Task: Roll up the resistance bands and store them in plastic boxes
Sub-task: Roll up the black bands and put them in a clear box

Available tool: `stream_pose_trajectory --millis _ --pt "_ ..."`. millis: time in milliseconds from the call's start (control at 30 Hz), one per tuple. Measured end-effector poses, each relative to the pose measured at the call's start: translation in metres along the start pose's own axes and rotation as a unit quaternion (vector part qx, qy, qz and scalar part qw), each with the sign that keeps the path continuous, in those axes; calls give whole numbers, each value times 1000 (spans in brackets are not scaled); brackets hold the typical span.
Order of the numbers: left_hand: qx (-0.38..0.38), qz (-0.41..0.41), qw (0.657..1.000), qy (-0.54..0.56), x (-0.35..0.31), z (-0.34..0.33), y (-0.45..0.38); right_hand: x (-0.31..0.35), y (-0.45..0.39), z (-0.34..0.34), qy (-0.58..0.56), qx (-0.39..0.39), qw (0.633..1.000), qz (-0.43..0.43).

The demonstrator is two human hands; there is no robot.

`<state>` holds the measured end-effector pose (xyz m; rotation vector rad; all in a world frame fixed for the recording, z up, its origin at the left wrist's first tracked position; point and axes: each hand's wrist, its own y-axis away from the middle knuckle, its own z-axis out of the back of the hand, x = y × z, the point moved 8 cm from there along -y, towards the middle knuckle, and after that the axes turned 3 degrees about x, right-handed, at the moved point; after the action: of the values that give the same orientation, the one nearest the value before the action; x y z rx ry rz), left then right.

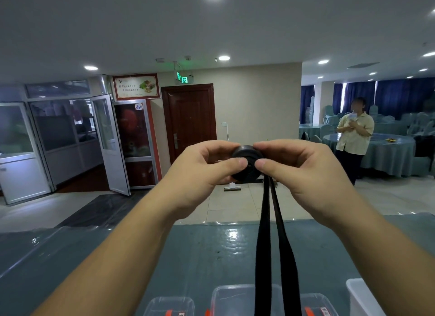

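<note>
A black resistance band [247, 163] is pinched, partly rolled, between both hands [303, 172], raised above the bench [204, 256]. Two long strands remain unrolled. Below the roll, the plastic boxes [242, 299] await it.

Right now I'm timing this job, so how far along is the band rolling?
Part done: the black resistance band is wound into a thick coil at chest height. In hand: the left hand and right hand pinch that coil. Left: two loose strands hang unrolled toward the table, and the clear plastic boxes below appear to hold no black band yet.
</note>
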<state>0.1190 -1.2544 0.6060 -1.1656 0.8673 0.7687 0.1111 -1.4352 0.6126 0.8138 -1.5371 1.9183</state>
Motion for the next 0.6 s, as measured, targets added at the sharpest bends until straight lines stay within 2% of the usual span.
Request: stream_pose_trajectory --millis 133,200,300,367,500,600 --pt "-38 4 991 125 5 -8 0 0 0 3 -49 -44 998 24" --pt "-37 7 997 74 6 -6 0 0 -2 4 -23 -25 999 19" --pt "6 3 999 -45 1 -1 -2 0 -3 3 3 15 1000 6" --pt "18 10 1000 -10 0 0 -1 0 -2 4 -20 3 1000 11" --pt "-11 22 992 124 8 -7 -1 -7 -1 7 -108 -38 993 20" --pt "-7 22 994 108 11 -10 0 -11 -1 8 -95 -31 995 7"
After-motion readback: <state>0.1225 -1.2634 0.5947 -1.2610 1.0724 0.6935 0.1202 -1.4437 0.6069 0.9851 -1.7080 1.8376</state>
